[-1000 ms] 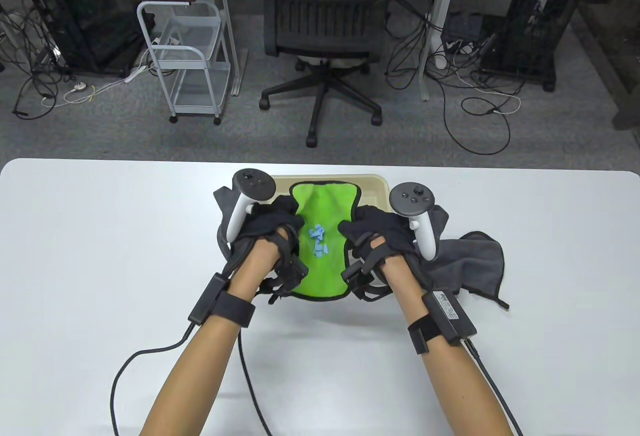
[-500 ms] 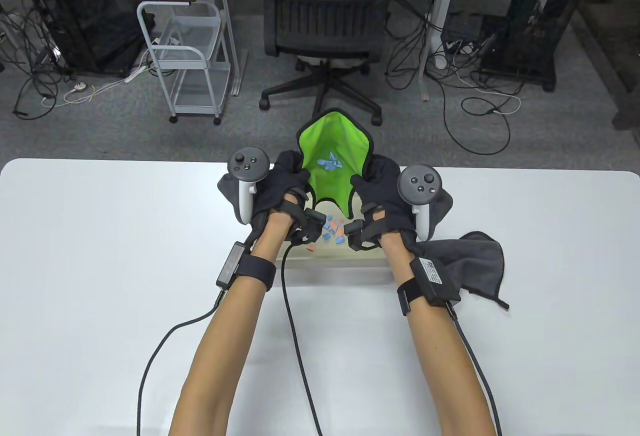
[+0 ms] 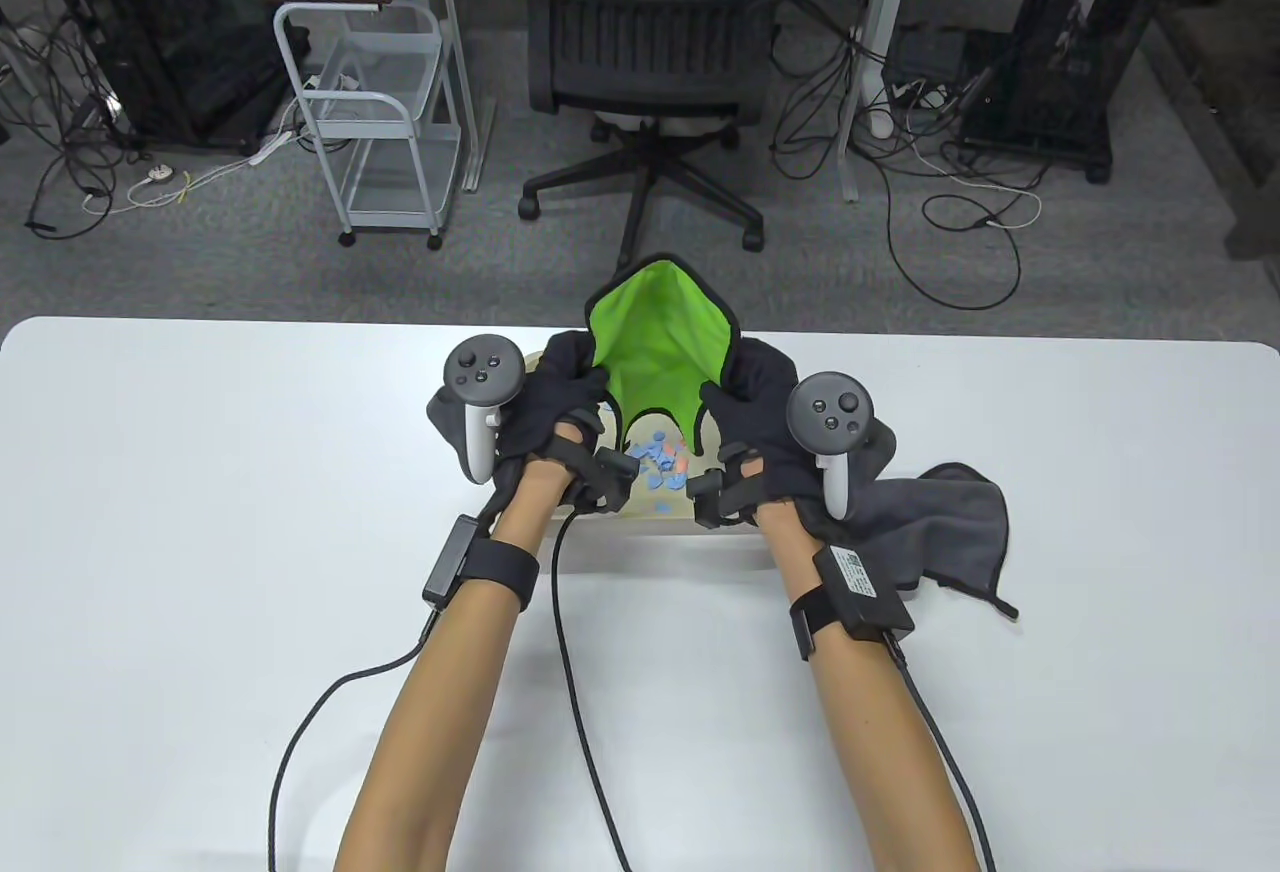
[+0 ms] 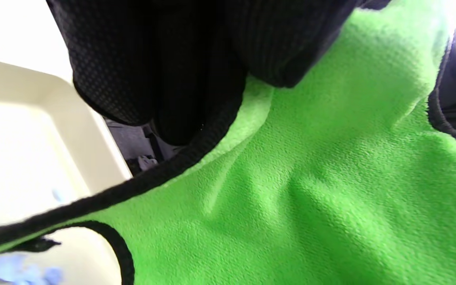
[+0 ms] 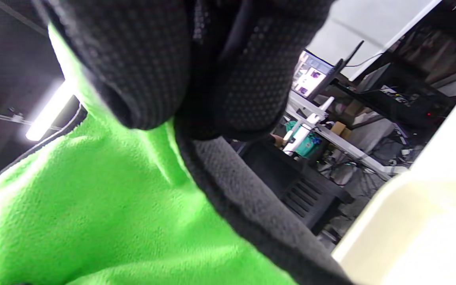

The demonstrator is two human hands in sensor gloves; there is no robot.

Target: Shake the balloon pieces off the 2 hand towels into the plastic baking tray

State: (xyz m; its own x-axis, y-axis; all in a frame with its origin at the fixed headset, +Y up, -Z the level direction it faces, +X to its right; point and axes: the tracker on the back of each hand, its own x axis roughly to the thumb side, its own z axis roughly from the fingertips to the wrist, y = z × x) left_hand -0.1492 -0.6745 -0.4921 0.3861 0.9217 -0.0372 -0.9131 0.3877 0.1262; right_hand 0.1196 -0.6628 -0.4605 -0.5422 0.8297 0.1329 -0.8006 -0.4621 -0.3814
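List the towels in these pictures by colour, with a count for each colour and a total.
Green towel, gripped by the left hand and right hand over the tray: 1
Grey towel, lying on the table beside the tray: 1
Total towels: 2

The table view is bright and evenly lit, sharp in the middle, with only soft shadows on the white worktop (image 3: pixel 200 512) and bent lines at the frame edges (wide lens). Both wrist views are close and blurred. In the right wrist view a ceiling lamp (image 5: pixel 48 113) glares at left; the tray (image 4: pixel 10 130) looks overexposed.
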